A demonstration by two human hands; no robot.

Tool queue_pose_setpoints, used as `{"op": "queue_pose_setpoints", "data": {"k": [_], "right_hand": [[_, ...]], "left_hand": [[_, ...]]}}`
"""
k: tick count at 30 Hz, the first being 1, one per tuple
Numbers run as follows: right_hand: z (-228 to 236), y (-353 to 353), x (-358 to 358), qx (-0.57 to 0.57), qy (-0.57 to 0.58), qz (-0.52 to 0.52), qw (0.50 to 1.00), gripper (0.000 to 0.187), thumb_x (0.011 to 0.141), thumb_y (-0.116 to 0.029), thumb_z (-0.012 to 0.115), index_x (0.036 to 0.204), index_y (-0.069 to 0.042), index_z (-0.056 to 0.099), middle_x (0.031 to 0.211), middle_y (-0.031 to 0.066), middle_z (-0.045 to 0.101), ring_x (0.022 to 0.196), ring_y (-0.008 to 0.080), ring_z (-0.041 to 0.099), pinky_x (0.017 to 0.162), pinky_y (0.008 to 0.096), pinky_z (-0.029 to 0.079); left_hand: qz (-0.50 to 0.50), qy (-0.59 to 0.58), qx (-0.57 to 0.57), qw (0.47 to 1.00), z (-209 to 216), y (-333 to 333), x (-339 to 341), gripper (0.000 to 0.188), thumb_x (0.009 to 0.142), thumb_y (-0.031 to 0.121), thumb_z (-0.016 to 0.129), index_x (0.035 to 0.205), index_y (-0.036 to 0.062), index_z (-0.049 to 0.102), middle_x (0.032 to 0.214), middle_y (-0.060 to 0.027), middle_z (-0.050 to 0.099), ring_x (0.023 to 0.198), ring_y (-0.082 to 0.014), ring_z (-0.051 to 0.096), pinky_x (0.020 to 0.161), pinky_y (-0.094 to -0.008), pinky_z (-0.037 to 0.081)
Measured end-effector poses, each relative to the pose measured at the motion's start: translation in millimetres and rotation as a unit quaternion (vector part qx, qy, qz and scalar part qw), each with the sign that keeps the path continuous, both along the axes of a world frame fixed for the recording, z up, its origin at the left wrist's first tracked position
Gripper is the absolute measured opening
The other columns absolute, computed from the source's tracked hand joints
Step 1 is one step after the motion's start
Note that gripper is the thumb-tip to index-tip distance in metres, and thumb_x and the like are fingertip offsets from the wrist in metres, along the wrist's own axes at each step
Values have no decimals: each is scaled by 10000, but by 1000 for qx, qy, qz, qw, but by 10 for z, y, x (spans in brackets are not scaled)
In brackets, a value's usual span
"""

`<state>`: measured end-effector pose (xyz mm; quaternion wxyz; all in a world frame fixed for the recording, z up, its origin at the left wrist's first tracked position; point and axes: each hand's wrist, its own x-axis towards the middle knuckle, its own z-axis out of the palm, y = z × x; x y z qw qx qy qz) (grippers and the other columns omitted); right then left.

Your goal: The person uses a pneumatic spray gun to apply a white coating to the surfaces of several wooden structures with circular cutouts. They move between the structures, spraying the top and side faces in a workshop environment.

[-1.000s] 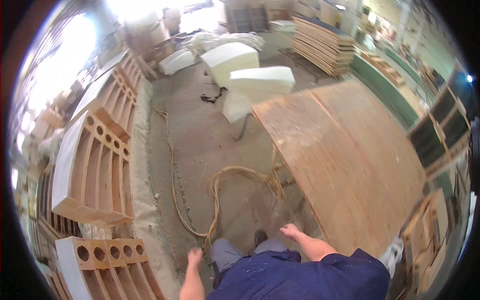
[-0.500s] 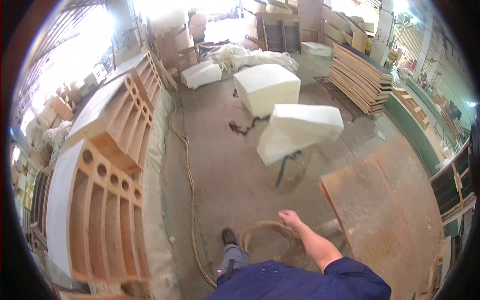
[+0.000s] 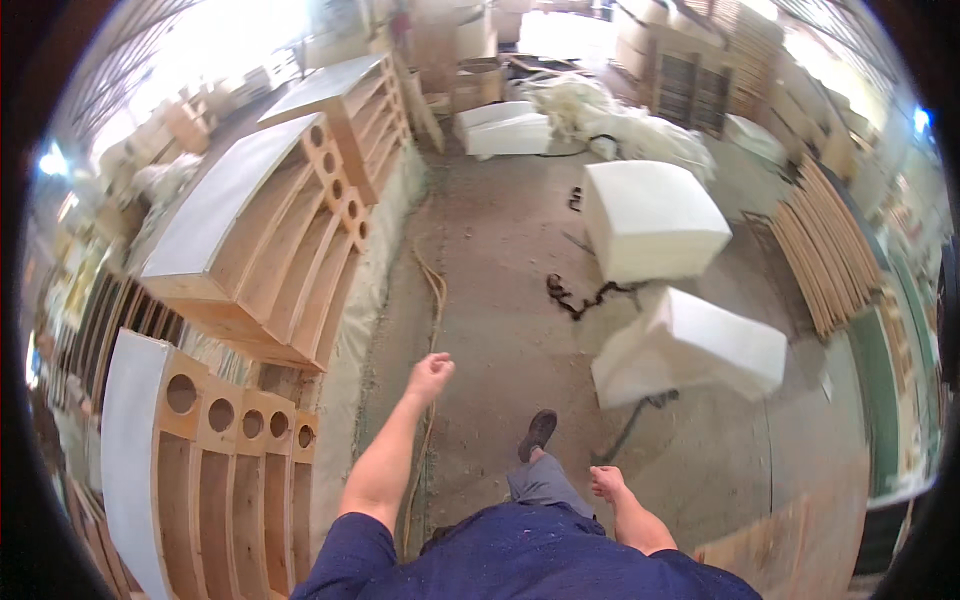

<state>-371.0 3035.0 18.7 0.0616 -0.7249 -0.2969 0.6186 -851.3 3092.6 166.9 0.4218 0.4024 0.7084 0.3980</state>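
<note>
My left hand (image 3: 432,375) is held out ahead over the floor, its fingers curled in with nothing seen in them. It is nearest to a pale hose (image 3: 438,290) running along the floor, but apart from it. Closer to my body on the right, my right hand (image 3: 606,483) hangs with its fingers bent into a loose fist, and no object shows in it. Beyond that hand lies a white padded block (image 3: 715,345) with a slanted shape, and behind it a larger white padded block (image 3: 655,220). Neither hand touches anything.
Wooden frames with round holes and ribs (image 3: 235,480) line the left side beside a pale cloth strip (image 3: 370,290). Dark straps (image 3: 580,300) lie on the floor. A brown board (image 3: 800,530) is at lower right, a stack of curved panels (image 3: 825,250) beyond, white sheeting (image 3: 630,120) far ahead.
My left hand has come into view. The view has turned left, so the blocks and frames sit farther right, and the brown board has slid toward the lower edge. My right hand is lower and nearer my body.
</note>
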Motion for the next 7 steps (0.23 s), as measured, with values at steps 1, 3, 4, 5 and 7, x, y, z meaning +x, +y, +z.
{"op": "queue_pose_setpoints", "data": {"k": [1,3,4,5,7], "right_hand": [[-94,425,-81,-10,-3,-17,1000,289,886,-290,632,995,-23,651,738,44,576,572,146,520,475,311,431],[-200,1417,-237,24,-52,75,996,273,889,-308,629,890,-36,646,687,56,572,546,159,511,464,341,423],[-199,1870,-354,40,-71,105,991,281,891,-317,628,837,-42,643,661,62,570,533,166,506,459,356,418],[-497,2331,-337,105,-18,81,991,333,882,-372,639,766,-60,628,581,61,536,493,170,474,443,373,391],[-542,3273,-364,191,-76,180,962,439,858,-457,646,684,-58,590,582,51,525,492,174,458,445,375,382]], "left_hand": [[2,12,10,1000,-215,263,-146,438,897,282,628,1249,27,578,1111,-120,662,1004,-194,626,876,-333,495],[35,22,-46,998,-763,594,-238,436,897,291,628,1241,28,582,1136,-141,653,1033,-224,623,890,-359,494],[64,26,-110,992,-1032,598,-284,435,894,292,631,1236,28,584,1147,-149,648,1045,-237,621,895,-373,493],[89,12,-159,983,-1285,541,-334,437,885,290,642,1231,29,588,1142,-136,651,1031,-240,626,876,-373,502],[126,-103,-304,939,-1333,628,-157,433,875,284,656,1225,37,594,1119,-119,662,993,-247,639,841,-372,516]]}}
